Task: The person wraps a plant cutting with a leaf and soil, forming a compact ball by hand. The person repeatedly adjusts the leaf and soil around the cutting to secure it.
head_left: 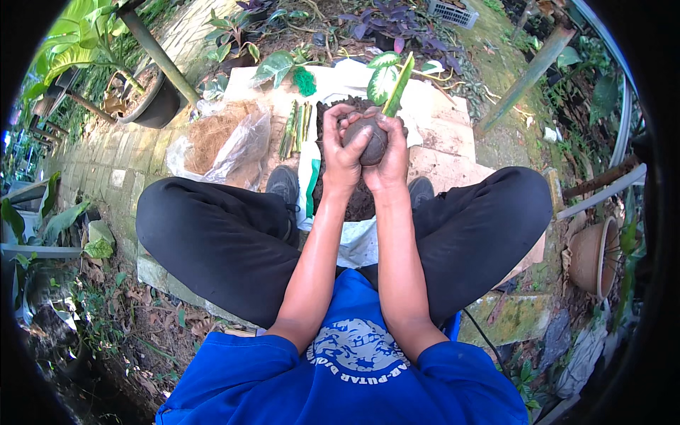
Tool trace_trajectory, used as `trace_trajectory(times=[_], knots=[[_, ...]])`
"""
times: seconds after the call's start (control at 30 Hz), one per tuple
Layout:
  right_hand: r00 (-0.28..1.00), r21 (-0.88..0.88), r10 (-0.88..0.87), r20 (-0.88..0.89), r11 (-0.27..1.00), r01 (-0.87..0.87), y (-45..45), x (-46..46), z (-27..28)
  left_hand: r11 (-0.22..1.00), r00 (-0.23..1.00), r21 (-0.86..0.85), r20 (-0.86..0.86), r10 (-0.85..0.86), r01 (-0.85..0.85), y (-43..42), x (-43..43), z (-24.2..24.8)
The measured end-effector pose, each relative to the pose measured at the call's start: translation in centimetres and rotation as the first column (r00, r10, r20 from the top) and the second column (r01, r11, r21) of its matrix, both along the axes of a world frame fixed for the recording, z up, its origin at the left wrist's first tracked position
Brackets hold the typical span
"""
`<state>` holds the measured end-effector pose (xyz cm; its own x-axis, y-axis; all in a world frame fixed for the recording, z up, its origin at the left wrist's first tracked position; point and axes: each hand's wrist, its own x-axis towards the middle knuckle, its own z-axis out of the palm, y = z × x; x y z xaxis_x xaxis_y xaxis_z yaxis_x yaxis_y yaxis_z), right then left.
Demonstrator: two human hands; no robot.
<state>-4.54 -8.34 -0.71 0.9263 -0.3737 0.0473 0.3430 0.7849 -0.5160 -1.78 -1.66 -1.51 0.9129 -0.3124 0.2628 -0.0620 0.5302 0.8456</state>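
Both of my hands are wrapped around a ball of dark, moist-looking soil [374, 147]. My left hand [338, 150] presses its left side, thumb across the front. My right hand [395, 154] cups the right side and underside. A long green leaf with pale edges [400, 87] rises from behind the right fingers, apparently set in the ball; its base is hidden. Beneath the hands, loose dark soil [357, 204] lies on an opened white plastic sack [357, 239]. A white-and-green variegated leaf [381, 87] shows just beyond the fingers.
Left of the soil, a clear plastic bag [247, 151] holds brown fibre [215, 135]. Green leaf strips [294, 130] and a tangle of green twine [304, 81] lie on cardboard [446, 127]. Potted plants and metal posts [526, 79] stand around; my bent knees flank the sack.
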Motion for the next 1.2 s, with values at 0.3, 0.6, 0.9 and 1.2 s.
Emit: trace_trajectory(times=[0.3, 0.6, 0.9, 1.2], knots=[[0.995, -0.262, -0.104, 0.005, 0.960, 0.102, 1.0, -0.2, 1.1, 0.921, 0.901, -0.377, -0.360, -0.242, 0.097, 0.3, -0.4, 0.4], [0.993, -0.049, -0.101, -0.053, 0.994, 0.099, 0.3, 0.0, 0.8, 0.994, 0.996, -0.083, -0.041, -0.077, 0.074, -0.5, -0.5, -0.3], [0.986, -0.191, -0.167, -0.001, 0.968, 0.164, 0.7, 0.1, 0.9, 0.947, 0.987, -0.313, -0.117, -0.113, 0.072, -0.9, -0.4, -0.3], [0.981, -0.169, -0.186, 0.060, 0.966, 0.194, 0.2, -0.1, 0.5, 0.958, 0.964, -0.202, -0.131, -0.230, 0.202, -0.2, -0.4, 0.6]])
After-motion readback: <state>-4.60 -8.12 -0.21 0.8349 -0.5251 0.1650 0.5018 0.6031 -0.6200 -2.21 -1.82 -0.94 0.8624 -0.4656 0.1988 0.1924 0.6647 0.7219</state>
